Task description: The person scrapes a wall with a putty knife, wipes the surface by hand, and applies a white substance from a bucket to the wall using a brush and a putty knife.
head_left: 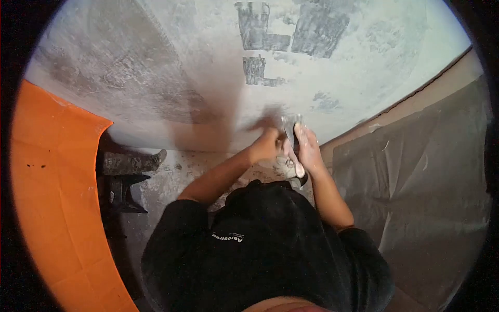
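My left hand (266,146) and my right hand (309,151) are close together in front of my body, near the foot of the wall. Between them is a putty knife (291,130) with a metal blade pointing up and a pale handle that slants down toward me. The left fingers are closed at the knife, slightly blurred. My right hand is closed around a dark, narrow tool (296,140), seen nearly edge-on beside the blade; its kind is hard to make out. Whitish smears mark the right fingers.
The wall (208,47) ahead has pale filler and darker grey patches. An orange sheet (57,192) hangs at left, beside a dark boot-like object (132,162) and a black stand (125,193). Grey sheeting (416,177) covers the right side. The floor (171,179) is whitish and stained.
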`<state>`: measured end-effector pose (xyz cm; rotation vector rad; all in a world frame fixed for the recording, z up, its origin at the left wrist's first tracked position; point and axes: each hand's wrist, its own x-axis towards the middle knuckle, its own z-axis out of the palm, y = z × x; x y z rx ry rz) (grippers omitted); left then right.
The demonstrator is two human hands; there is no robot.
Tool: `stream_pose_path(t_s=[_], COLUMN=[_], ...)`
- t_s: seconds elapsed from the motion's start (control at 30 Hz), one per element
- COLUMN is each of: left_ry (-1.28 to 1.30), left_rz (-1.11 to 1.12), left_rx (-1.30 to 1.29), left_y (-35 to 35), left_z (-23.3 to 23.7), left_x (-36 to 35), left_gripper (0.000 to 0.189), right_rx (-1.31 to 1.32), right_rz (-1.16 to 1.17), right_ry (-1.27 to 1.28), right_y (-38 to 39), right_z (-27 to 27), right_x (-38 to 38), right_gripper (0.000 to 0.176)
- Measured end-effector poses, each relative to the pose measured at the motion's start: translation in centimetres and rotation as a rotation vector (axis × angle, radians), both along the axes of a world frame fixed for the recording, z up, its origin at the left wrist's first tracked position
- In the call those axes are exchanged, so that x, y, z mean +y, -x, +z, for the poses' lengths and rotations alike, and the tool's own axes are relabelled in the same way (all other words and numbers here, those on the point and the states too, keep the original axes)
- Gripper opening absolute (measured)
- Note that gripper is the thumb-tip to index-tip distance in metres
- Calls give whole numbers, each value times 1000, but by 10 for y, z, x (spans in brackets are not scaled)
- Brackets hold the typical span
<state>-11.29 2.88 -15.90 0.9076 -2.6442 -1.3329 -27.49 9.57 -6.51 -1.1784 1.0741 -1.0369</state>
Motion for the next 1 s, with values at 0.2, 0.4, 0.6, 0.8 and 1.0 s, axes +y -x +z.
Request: stream_pose_path(t_s=[0.2, 0.4, 0.6, 0.8, 1.0], left_ry=[-667, -359, -276, -293, -217], left_rz=[867, 812, 888, 924, 977], left_rx=[1249, 1007, 904, 957, 938], left_y=[-3, -14, -13, -12, -10], left_z=[49, 53, 61, 45, 59], left_x=[-13, -35, -34, -45, -38], left_gripper=[64, 29, 30, 30, 29], right_rx=[-275, -84, -63, -40, -134], right_rz=[-171, -238, -294, -254, -249], right_ry=[139, 65, 183, 132, 43], right_y=[-60, -79, -82, -80, -81], right_z=[-37, -50, -34, -39, -40], right_x=[-65, -85, -84, -89, -89], right_gripper=[44, 43, 47, 46, 43])
